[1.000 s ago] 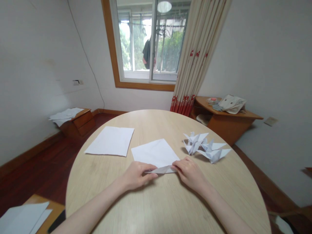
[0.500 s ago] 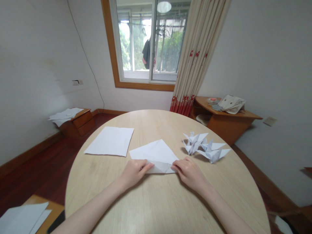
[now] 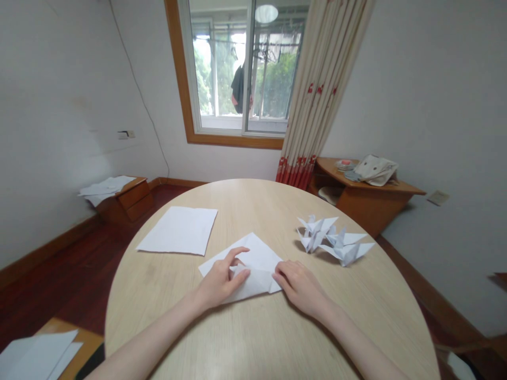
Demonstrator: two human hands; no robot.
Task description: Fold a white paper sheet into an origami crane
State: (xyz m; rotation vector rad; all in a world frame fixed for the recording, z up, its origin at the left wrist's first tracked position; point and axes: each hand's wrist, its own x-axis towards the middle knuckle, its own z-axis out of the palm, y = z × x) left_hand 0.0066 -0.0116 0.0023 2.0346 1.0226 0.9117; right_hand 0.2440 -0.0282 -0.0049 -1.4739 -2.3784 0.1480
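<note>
A partly folded white sheet of paper lies near the middle of the round table, with a folded flap along its near side. My left hand is at the left of this sheet. Its thumb rests on the flap, the index finger reaches out above the paper, and the other fingers are curled behind the flap's edge. At the sheet's right corner, my right hand pinches the paper between thumb and bent fingers.
Several folded paper cranes stand on the right of the table. A flat stack of white square paper lies on the left. More white sheets rest on a lower wooden surface at bottom left.
The sheet has turned slightly and shifted left and nearer. My left index finger has lifted away from the thumb and stretched out over the paper. My right hand still grips the right corner.
</note>
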